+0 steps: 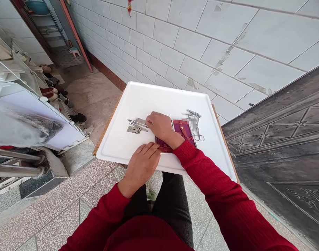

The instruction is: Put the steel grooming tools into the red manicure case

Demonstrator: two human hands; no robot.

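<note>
A red manicure case (168,147) with a purple lining lies spread on the white tabletop (117,143). My left hand (144,164) is at its lower left corner, fingers bent over the edge and thumb mostly hidden. Reaching across the case, my right hand (161,125) is closed in a pinch at the right end of a row of slim metal manicure tools (138,122). Whatever its fingertips hold is hidden. Just below that row sits a nail clipper (133,129). Small scissors (199,137) and other metal tools (193,113) rest at the case's right side, partly blurred out.
A tiled wall (159,45) stands behind the table, and a dark carved panel (279,139) is close on the right. To the left are a rack with shoes (49,93) and metal pipes (18,170). Beyond, a small stool (75,52) shows through a doorway.
</note>
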